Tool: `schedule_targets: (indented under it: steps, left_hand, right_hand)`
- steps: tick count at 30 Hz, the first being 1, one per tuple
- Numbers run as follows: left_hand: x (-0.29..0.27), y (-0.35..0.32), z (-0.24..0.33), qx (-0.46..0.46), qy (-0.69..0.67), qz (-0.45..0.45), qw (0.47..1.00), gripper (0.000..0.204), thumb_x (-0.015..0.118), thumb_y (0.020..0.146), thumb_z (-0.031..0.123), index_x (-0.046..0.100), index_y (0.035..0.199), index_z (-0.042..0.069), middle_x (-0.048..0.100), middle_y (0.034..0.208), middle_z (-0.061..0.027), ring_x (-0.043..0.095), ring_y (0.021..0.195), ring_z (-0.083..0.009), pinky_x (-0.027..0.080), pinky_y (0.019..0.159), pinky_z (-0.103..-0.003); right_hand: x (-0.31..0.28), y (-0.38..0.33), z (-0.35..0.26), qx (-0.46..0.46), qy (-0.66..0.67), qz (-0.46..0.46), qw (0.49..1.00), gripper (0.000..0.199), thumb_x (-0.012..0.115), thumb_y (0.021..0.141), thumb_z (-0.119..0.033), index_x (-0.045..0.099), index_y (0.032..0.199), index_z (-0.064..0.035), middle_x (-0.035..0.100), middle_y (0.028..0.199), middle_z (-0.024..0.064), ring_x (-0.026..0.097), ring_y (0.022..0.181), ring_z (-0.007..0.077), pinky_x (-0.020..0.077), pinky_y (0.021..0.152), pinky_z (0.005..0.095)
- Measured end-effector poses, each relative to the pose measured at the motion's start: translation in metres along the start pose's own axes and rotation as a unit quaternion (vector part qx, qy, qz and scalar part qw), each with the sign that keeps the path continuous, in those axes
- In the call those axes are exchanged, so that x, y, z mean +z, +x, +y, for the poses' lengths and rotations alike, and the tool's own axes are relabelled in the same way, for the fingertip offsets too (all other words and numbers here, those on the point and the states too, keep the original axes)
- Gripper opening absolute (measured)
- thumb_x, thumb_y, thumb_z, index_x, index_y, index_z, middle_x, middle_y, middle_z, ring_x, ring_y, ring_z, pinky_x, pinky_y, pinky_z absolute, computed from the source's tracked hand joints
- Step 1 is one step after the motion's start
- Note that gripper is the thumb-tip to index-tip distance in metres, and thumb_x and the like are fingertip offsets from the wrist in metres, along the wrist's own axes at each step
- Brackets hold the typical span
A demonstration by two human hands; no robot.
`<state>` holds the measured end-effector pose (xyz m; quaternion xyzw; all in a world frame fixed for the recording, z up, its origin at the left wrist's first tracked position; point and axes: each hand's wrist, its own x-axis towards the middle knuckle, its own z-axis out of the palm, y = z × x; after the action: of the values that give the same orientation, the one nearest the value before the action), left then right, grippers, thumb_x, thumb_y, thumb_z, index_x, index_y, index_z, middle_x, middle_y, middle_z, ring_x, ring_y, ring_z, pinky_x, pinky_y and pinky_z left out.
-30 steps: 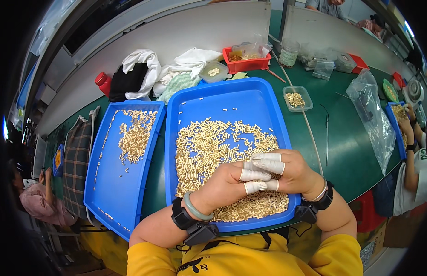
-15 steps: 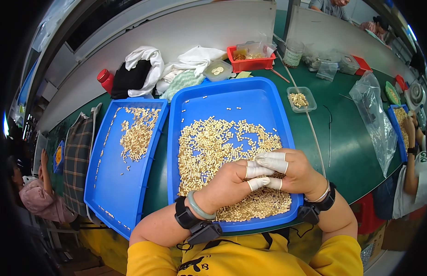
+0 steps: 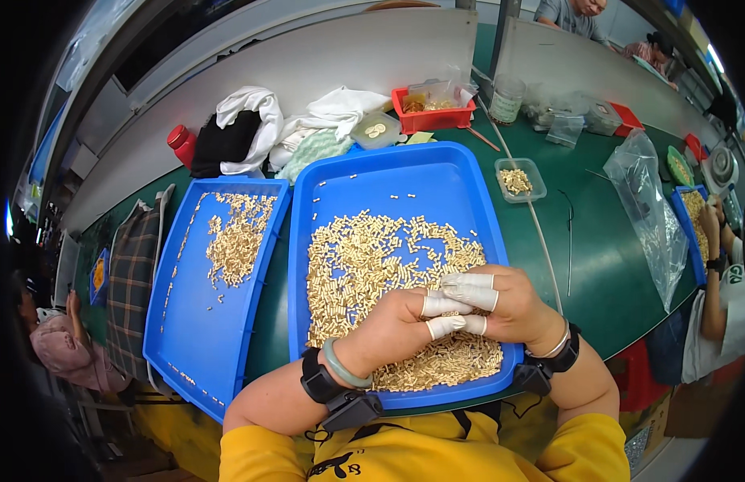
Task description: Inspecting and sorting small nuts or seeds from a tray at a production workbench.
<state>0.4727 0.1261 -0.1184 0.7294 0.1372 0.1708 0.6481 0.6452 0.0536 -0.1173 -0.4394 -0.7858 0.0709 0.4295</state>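
Over the near part of a deep blue tray (image 3: 396, 178), my left hand (image 3: 396, 317) and my right hand (image 3: 517, 305) meet, fingertips pressed together. White finger cots cover several of the fingers. Between the fingertips shows a short row of small brass-coloured pieces (image 3: 450, 314), partly hidden by the fingers; both hands are closed on it. Beneath and beyond my hands, many small brass-coloured cylindrical pieces (image 3: 348, 261) lie loose in the tray. A few single ones rest near its far end.
To the left, a second blue tray (image 3: 192, 309) holds a smaller scatter of pieces. A clear tub (image 3: 519, 181) with pieces and a thin dark hooked tool (image 3: 569, 241) lie right. Cloths (image 3: 332, 112), a red box (image 3: 433, 116) and a red bottle (image 3: 181, 145) stand behind. Co-workers sit on both sides.
My fingers have shifted slightly, and the row of brass-coloured pieces now shows between them. The whole view has moved a little; the trays look unchanged.
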Motion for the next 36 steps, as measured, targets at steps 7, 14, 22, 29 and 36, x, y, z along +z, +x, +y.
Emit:
schedule_targets:
  steps: [7, 14, 22, 29, 36]
  left_hand:
    - [0.003, 0.003, 0.0, -0.048, -0.089, -0.02, 0.995, 0.016, 0.059, 0.078, 0.01, 0.062, 0.093, 0.004, 0.063, 0.086, -0.0026, 0.055, 0.079, -0.0078, 0.044, 0.071, -0.022]
    - [0.006, 0.003, -0.006, -0.147, -0.157, -0.035, 0.976, 0.017, 0.059, 0.079, 0.012, 0.062, 0.093, 0.002, 0.062, 0.085, -0.0024, 0.053, 0.079, -0.0059, 0.044, 0.071, -0.022]
    - [0.003, 0.005, 0.002, 0.037, 0.106, 0.137, 0.984, 0.023, 0.055, 0.078, 0.006, 0.058, 0.101, 0.004, 0.058, 0.098, -0.0097, 0.056, 0.082, -0.017, 0.044, 0.075, -0.029]
    - [0.0, 0.007, 0.014, 0.187, 0.327, 0.065, 0.924, 0.028, 0.059, 0.074, 0.004, 0.059, 0.101, 0.009, 0.053, 0.106, -0.0139, 0.053, 0.091, -0.0196, 0.045, 0.076, -0.03]
    - [0.003, 0.004, -0.005, 0.109, 0.025, 0.05, 0.992, 0.024, 0.058, 0.075, -0.003, 0.061, 0.096, 0.006, 0.056, 0.104, -0.0152, 0.056, 0.091, -0.0188, 0.046, 0.077, -0.029]
  right_hand:
    - [-0.002, -0.001, 0.002, -0.031, -0.009, -0.012, 0.999, 0.035, 0.07, 0.061, -0.013, 0.06, 0.094, -0.0041, 0.061, 0.09, 0.0102, 0.06, 0.075, 0.0256, 0.0486, 0.064, 0.0317]
    - [-0.003, -0.001, -0.002, -0.041, -0.008, -0.021, 0.999, 0.033, 0.07, 0.061, -0.013, 0.061, 0.091, -0.0041, 0.061, 0.088, 0.0098, 0.06, 0.075, 0.0253, 0.0485, 0.064, 0.0311]
    - [-0.002, -0.009, 0.001, 0.136, 0.123, 0.053, 0.982, 0.03, 0.069, 0.065, -0.008, 0.062, 0.094, -0.0071, 0.062, 0.087, 0.0072, 0.06, 0.076, 0.0187, 0.0474, 0.067, 0.0278]
    - [0.0, -0.013, -0.002, 0.332, 0.431, -0.046, 0.838, 0.027, 0.066, 0.071, -0.007, 0.06, 0.097, -0.0012, 0.062, 0.089, 0.0056, 0.056, 0.082, 0.0104, 0.0459, 0.072, 0.0246]
    - [0.001, -0.004, -0.004, 0.334, 0.496, 0.008, 0.801, 0.021, 0.056, 0.079, -0.005, 0.058, 0.099, 0.0013, 0.061, 0.087, 0.0071, 0.056, 0.08, 0.0106, 0.046, 0.071, 0.0247]
